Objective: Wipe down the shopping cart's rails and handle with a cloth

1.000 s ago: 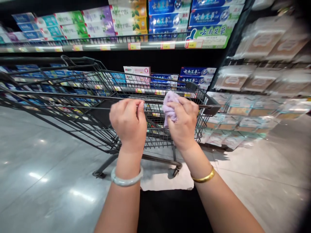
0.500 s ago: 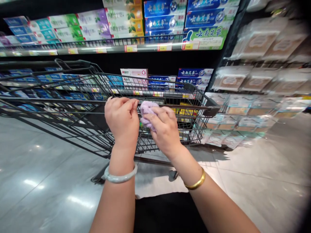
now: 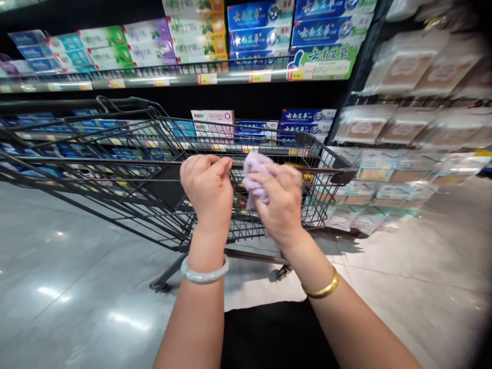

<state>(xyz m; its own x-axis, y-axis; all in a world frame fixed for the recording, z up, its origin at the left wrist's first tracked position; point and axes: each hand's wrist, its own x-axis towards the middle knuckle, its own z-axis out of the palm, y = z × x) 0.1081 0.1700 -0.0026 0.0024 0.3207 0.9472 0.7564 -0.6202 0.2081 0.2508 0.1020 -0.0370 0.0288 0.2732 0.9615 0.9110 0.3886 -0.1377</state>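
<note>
A dark wire shopping cart [image 3: 115,169] stands in front of me on the shop floor. My left hand [image 3: 207,192] is closed around the cart's top rail. My right hand [image 3: 279,202] is closed on a crumpled lilac cloth [image 3: 254,174] and presses it against the same rail, just right of my left hand. A pale bangle sits on my left wrist and a gold bangle on my right wrist. Some small packaged goods lie inside the cart.
Shelves of toothpaste boxes [image 3: 261,31] run behind the cart. Racks of clear-wrapped packets [image 3: 407,123] hang at the right. The glossy grey tile floor [image 3: 69,287] spreads to the left and right of the cart.
My right hand slid the cloth left along the rail toward my left hand, then back a little to the right. My left hand stayed gripping the rail.
</note>
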